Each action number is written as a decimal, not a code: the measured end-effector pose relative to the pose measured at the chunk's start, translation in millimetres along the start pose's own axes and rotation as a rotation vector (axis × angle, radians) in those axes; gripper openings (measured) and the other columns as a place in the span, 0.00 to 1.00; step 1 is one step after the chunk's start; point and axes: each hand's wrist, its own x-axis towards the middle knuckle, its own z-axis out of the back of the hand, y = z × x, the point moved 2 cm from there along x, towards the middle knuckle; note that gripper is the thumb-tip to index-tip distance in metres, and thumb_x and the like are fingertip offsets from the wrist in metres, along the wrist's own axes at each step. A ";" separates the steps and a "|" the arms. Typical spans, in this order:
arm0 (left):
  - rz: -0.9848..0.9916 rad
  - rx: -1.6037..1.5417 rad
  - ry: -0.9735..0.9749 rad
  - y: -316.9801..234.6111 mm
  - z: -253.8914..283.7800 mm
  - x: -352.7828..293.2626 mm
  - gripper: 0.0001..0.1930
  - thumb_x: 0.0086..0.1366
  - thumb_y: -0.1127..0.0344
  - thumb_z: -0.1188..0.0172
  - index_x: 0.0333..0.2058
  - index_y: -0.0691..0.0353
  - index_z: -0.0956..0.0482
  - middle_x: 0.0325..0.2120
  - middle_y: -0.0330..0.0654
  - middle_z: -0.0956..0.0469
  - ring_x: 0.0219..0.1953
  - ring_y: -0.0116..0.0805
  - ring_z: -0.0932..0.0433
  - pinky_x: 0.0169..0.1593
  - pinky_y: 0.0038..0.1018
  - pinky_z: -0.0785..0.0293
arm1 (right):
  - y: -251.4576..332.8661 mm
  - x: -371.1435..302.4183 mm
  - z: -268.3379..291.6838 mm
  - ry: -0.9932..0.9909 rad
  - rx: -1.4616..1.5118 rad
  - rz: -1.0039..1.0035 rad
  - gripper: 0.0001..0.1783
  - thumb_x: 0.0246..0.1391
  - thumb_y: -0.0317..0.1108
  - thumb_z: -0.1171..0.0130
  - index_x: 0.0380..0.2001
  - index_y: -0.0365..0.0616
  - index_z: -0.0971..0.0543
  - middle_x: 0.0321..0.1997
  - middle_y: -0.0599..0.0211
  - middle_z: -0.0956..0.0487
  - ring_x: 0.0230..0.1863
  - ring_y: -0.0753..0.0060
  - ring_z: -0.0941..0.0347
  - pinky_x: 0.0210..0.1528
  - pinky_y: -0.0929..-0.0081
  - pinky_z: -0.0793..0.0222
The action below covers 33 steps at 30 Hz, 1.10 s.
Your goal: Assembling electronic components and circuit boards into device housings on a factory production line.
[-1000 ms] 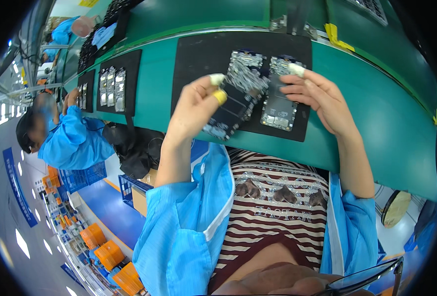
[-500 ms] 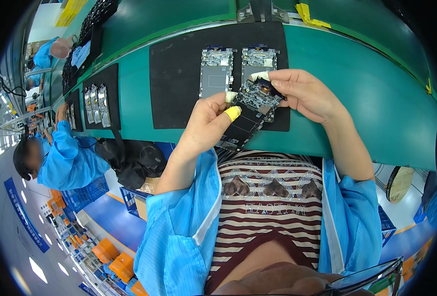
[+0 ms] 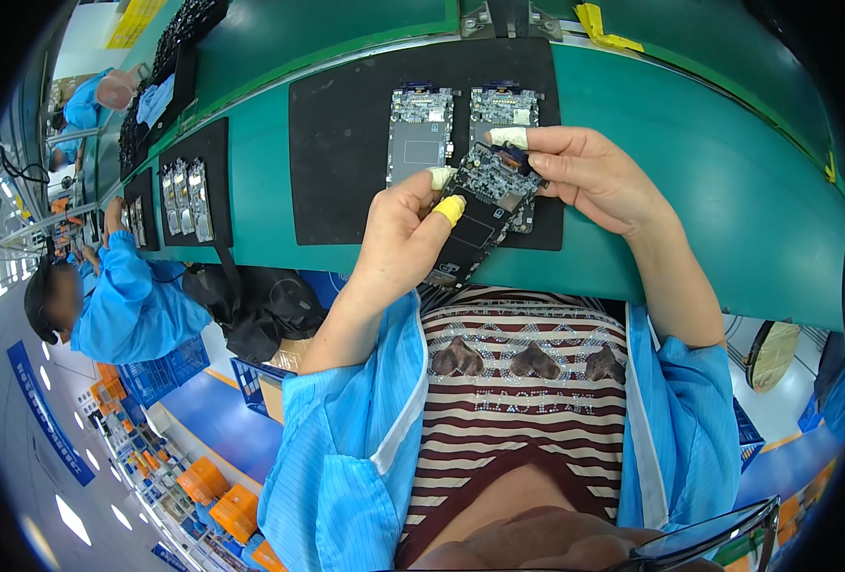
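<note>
A dark circuit board (image 3: pixel 479 221) is held tilted above the near part of a black mat (image 3: pixel 341 143), its upper end leaning right. My left hand (image 3: pixel 398 238) pinches its left edge, with a yellow cover on the thumb and a pale one on the index finger. At the upper end, my right hand (image 3: pixel 603 179) is closed on the corner by a dark purple connector (image 3: pixel 510 155); its index finger wears a pale cover. Beyond my hands, a second board (image 3: pixel 420 133) lies flat on the mat. Beside it, a third board (image 3: pixel 504 107) is partly hidden.
The mat lies on a green bench (image 3: pixel 670 172) with a raised far edge and yellow tape (image 3: pixel 601 29). To the left, another black mat holds several boards (image 3: pixel 186 200). A co-worker in a blue smock (image 3: pixel 136 310) sits there, near a black bag (image 3: pixel 270 310).
Both hands stay closed on the board, which has shifted only slightly. My right index finger has moved a little up along the board's upper end.
</note>
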 end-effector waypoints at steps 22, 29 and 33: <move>-0.164 0.205 -0.227 15.6 -6.4 4.0 0.06 0.54 0.77 0.46 0.21 0.70 0.31 0.10 0.36 0.35 0.16 0.17 0.43 0.17 0.22 0.46 | -0.6 -3.8 -6.5 -0.077 -0.410 0.174 0.17 0.58 0.29 0.51 0.50 0.33 0.29 0.41 0.69 0.23 0.42 0.84 0.31 0.45 0.83 0.34; -0.110 0.338 -0.171 18.4 -2.6 -1.8 0.07 0.57 0.82 0.50 0.34 0.72 0.26 0.24 0.35 0.24 0.26 0.14 0.33 0.27 0.14 0.38 | 1.4 -7.7 -10.2 -0.010 -0.613 0.177 0.15 0.59 0.28 0.53 0.47 0.32 0.28 0.36 0.71 0.23 0.37 0.87 0.33 0.40 0.84 0.34; -0.256 0.315 -0.300 14.7 -6.7 -2.2 0.06 0.49 0.80 0.46 0.18 0.70 0.34 0.11 0.47 0.34 0.13 0.25 0.41 0.17 0.26 0.43 | 1.0 -7.4 -14.1 -0.004 -0.608 0.207 0.15 0.59 0.28 0.53 0.46 0.31 0.28 0.34 0.71 0.23 0.36 0.87 0.33 0.39 0.84 0.34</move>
